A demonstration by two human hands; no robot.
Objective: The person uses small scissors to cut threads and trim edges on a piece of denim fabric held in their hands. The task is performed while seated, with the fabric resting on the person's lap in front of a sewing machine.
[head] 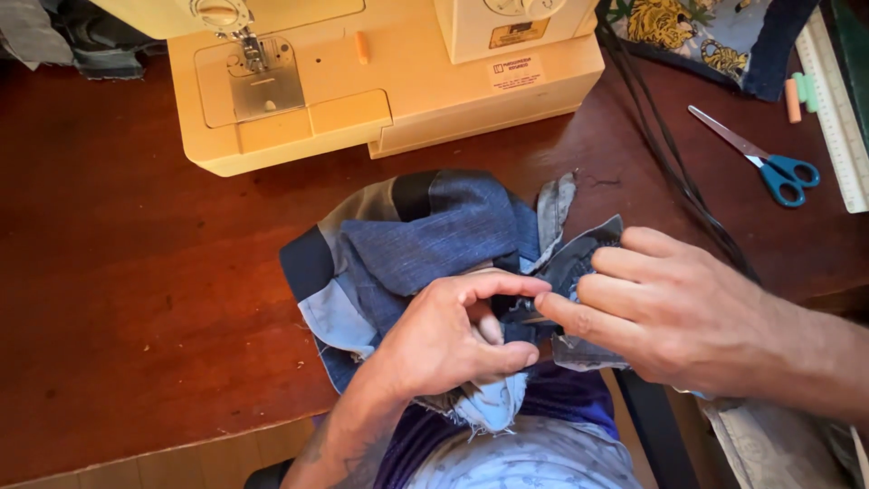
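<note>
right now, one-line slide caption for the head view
Both hands, left and right, pinch a patchwork denim piece before a cream sewing machine; blue-handled scissors lie aside.

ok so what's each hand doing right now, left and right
Left hand: closed, pinching the patchwork denim piece at a fold.
Right hand: closed, fingers gripping the same denim fold from the other side.

Warm bright light, soft shadows, sharp ctr, slight blur at edges

Home sewing corner: sewing machine (380,81), scissors (765,158), ruler (837,109) on wooden table (136,290).
</note>
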